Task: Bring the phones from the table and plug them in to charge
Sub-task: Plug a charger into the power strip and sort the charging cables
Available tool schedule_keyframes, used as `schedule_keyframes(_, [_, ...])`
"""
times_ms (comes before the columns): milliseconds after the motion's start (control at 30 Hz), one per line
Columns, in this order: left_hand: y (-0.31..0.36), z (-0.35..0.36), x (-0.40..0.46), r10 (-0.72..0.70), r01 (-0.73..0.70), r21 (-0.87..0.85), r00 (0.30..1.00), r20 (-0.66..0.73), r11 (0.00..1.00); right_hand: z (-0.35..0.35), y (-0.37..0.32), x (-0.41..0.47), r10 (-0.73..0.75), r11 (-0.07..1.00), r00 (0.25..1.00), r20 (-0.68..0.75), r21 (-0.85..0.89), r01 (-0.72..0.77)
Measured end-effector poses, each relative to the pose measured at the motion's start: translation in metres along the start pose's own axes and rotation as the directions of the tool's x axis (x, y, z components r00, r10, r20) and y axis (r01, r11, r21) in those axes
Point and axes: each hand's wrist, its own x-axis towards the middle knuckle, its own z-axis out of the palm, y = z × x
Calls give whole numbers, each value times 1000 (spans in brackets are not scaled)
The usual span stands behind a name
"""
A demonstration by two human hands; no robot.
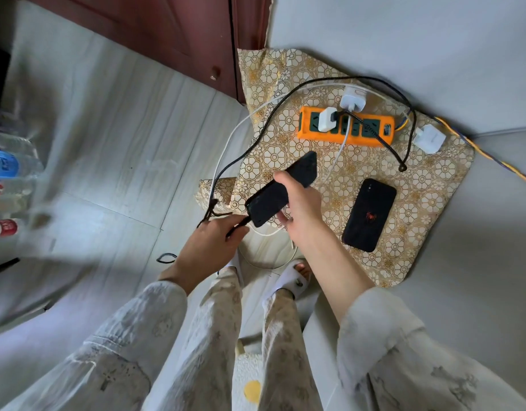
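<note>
While hands (300,203) hold one | two phones (370,215) | three chargers (327,119)

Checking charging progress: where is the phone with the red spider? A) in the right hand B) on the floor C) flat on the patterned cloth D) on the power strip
C: the spider phone lies flat on the cloth, with no cable in it.
</note>
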Motion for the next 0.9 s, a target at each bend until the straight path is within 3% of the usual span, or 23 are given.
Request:
schedule_keyframes(133, [-22,0,6,-56,55,4,992,111,998,21,-2,23,-123,950,991,-44,-293,105])
schedule_keyframes(233, [-35,-7,21,-61,59,27,996,69,998,28,-2,40,-246,801,960,-133,-586,125])
schedule_keyframes(400, [-36,-11,58,-18,20,75,999,-34,997,30,3,58,-374,623,912,-170,-775,111])
schedule_keyframes(600, [-22,-3,93,-1,-1,65,999,35,998,27,10,60,-468,546,876,-113,-817,187])
schedule_keyframes(733, [-11,-1,114,-45,44,104,999,7,994,5,-4,49,-480,534,877,32,-783,320])
schedule_keyframes(800, [-10,-2,126,-81,76,172,996,22,982,-11,-20,37,-580,488,808,106,-749,448])
schedule_keyframes(900, [-6,-8,137,-132,119,200,990,50,973,-28,-50,21,-760,414,640,113,-675,611])
